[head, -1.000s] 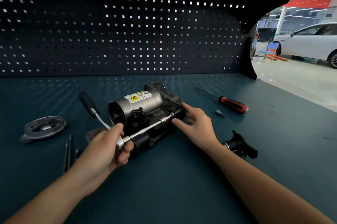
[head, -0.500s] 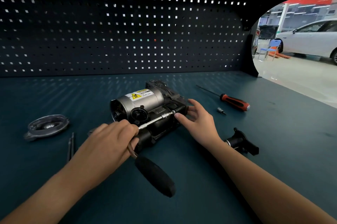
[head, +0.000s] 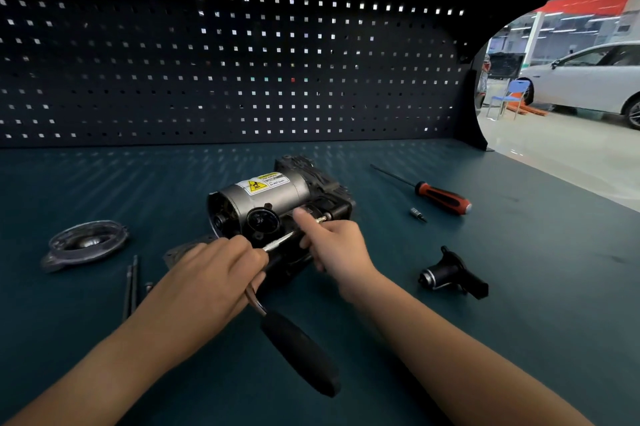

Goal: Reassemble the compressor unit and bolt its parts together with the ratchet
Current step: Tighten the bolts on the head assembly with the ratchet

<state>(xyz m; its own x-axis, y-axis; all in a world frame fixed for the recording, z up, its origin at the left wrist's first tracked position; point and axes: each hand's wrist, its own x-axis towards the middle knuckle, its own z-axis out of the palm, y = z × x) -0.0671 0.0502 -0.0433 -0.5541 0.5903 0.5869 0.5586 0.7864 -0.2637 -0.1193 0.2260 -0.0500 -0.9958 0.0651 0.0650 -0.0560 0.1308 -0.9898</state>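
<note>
The compressor unit [head: 273,197], a silver cylinder with a yellow warning label on a black body, lies on its side mid-bench. My left hand [head: 211,273] grips the head of the ratchet [head: 298,353], whose black handle points toward me. The ratchet's chrome extension bar [head: 282,239] runs up to the compressor's black body. My right hand [head: 334,240] has moved onto that bar; its fingers curl around the far end near the socket, thumb raised.
A round metal cover [head: 85,243] lies at left, with thin rods [head: 131,282] beside it. A black fitting [head: 452,275] sits at right. Farther back lie a red-handled screwdriver [head: 441,197] and a small bit [head: 416,213]. A pegboard wall [head: 225,62] closes the bench's rear.
The ratchet handle swung from pointing away at upper left round to pointing toward me. My right hand shifted left from the compressor's side onto the extension bar.
</note>
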